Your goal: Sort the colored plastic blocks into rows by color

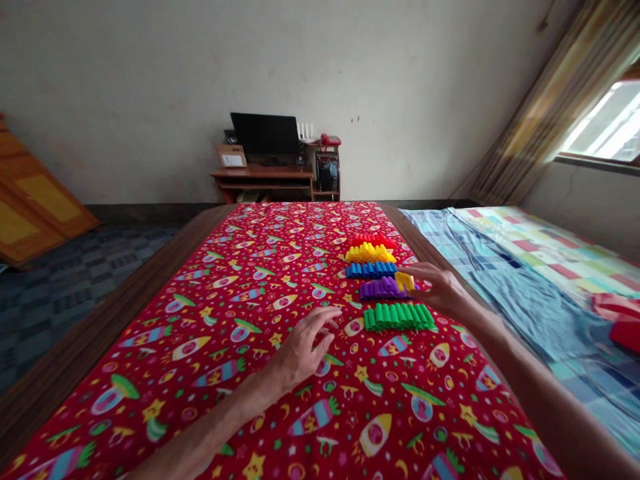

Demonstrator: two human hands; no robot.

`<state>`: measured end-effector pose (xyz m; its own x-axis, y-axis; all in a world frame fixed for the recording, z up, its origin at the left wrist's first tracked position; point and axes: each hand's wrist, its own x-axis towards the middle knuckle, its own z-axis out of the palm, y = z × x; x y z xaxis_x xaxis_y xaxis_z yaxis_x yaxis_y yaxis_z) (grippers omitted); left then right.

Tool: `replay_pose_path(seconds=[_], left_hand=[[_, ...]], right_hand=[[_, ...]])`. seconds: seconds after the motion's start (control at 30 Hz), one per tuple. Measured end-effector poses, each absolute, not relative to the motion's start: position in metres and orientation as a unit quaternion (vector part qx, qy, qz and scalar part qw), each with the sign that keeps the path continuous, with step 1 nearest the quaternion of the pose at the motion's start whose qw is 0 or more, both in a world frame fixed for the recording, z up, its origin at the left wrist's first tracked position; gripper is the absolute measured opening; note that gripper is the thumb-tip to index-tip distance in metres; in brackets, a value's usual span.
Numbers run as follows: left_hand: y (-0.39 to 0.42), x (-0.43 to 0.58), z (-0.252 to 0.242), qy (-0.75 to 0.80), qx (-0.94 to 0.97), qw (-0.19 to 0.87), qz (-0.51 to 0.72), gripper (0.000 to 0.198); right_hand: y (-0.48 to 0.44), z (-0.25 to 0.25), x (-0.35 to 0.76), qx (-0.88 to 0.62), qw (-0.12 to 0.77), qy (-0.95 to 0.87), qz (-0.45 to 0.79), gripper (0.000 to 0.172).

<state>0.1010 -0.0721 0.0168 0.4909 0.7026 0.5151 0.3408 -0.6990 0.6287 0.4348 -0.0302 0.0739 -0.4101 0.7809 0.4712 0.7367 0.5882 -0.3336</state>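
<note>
At far left beyond the cloth (300,230), a box (233,156) sits on a desk (265,172), its contents hidden. Next comes the left hand (303,348), over the cloth with its fingers loosely curled and apart, nothing visible in its grasp, just left of the green row (398,316). The rows have their long axes roughly left to right, one beyond another: green nearest the person, then the purple row (380,289), the blue row (371,270), the yellow row (369,253) and the red row (373,241) farthest off. At the purple row's right end is the yellow piece (405,282), pinched between thumb and fingers of the right hand (441,291); whether it touches the purple row cannot be told. The yellow row lies beyond the piece and to its left, past the blue row, and the right hand is the nearer to it.
</note>
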Motion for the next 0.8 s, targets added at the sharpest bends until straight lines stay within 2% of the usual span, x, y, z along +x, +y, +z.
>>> replay_pose_path(seconds=[0.27,0.57,0.7,0.8], left_hand=[[-0.067,0.099,0.008,0.311,0.845,0.219,0.377,0.029],[-0.062,0.096,0.003,0.35,0.822,0.284,0.348,0.03],[-0.064,0.095,0.004,0.386,0.739,0.368,0.412,0.053],[-0.072,0.099,0.014,0.377,0.694,0.43,0.438,0.068]], right_hand=[[-0.011,0.055,0.468,-0.494,0.266,-0.828,0.026,0.044],[0.015,0.096,0.433,-0.527,0.325,-0.784,0.051,0.046],[-0.006,0.1,0.368,-0.479,0.311,-0.799,0.189,0.043],[-0.034,0.089,0.317,-0.419,0.289,-0.826,0.242,0.038]])
